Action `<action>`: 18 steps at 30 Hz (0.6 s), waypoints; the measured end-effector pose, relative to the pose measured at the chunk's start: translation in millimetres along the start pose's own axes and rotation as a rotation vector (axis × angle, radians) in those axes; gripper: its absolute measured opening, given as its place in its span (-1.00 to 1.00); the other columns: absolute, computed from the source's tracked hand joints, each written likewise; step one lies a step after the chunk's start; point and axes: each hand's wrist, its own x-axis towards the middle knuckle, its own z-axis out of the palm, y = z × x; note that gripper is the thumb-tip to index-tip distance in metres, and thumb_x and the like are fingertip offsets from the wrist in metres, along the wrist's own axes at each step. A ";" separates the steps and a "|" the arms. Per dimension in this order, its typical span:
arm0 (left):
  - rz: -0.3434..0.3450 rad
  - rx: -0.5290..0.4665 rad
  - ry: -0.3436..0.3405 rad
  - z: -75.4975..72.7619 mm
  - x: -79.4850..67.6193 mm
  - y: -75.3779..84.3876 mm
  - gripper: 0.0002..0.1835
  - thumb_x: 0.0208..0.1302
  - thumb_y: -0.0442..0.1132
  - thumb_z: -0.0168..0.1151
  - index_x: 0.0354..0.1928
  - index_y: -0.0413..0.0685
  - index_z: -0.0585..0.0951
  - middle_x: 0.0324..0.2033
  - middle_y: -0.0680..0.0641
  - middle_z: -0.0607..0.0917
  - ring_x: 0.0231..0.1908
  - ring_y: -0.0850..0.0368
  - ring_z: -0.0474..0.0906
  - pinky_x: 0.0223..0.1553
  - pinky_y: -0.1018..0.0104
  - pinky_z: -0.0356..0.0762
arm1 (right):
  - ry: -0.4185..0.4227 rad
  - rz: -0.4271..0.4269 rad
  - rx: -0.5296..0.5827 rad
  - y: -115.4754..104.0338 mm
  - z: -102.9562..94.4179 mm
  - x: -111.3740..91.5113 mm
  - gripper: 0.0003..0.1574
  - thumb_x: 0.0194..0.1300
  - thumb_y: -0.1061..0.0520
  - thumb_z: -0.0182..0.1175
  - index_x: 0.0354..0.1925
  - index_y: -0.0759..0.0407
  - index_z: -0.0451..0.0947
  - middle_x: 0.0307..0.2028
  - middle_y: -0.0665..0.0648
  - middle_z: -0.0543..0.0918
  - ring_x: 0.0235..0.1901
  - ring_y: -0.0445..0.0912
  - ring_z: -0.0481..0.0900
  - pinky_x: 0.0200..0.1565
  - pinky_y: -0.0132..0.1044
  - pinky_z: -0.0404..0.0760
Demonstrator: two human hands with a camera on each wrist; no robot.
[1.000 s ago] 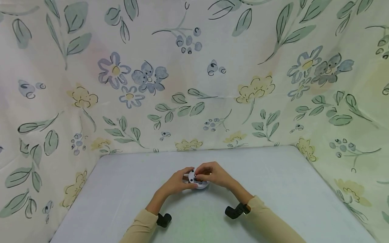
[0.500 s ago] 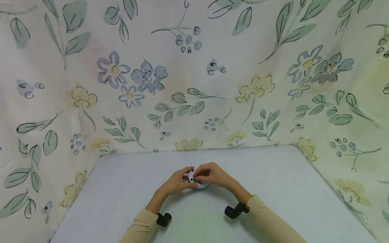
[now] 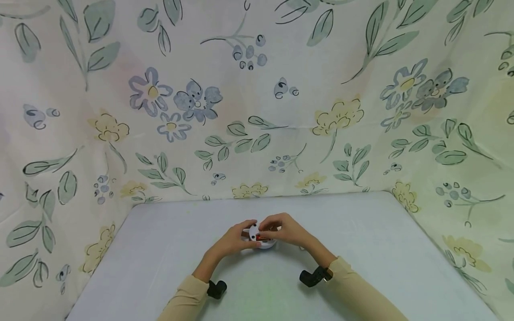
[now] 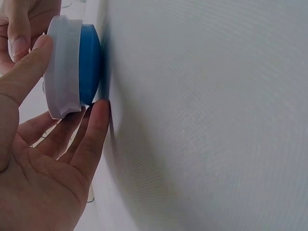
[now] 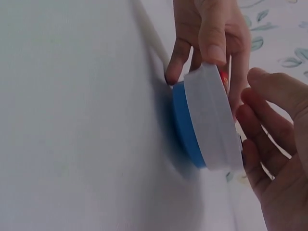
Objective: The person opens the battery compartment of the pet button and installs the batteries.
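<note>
A round device [image 4: 61, 67], white with a blue base, stands low on the white table. Its upper face carries black spots, and a red-orange battery-like cylinder [image 3: 263, 237] shows in a recess there. My left hand [image 3: 234, 239] holds the device from the left side, thumb on the white rim and fingers around the far side and underneath. Over the upper face is my right hand [image 3: 283, 229], its fingers bent and their tips at or just above the recess. In the right wrist view, nothing is visible between the thumb [image 5: 269, 84] and forefinger. The hand partly covers the recess.
The white table [image 3: 160, 267] runs up to a floral cloth [image 3: 257, 111] at the back and sides. A small pale piece [image 3: 302, 248] lies beside the right wrist. Black wrist cameras [image 3: 217, 290] sit on both forearms.
The right fingertips have lifted slightly from the recess, and the red-orange cylinder under them is now more exposed. The left hand and the device keep their place.
</note>
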 end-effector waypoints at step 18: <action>-0.005 0.048 -0.031 1.0 1.4 2.6 -0.18 0.32 -0.13 0.44 0.48 -0.29 0.29 0.37 -0.30 0.40 0.18 -0.27 0.52 0.14 -0.13 0.48 | -0.032 0.096 -0.036 12.4 -4.2 -26.0 -0.28 0.12 0.07 0.58 0.23 -0.02 0.55 0.43 0.27 0.30 0.40 0.07 0.24 0.24 0.11 0.42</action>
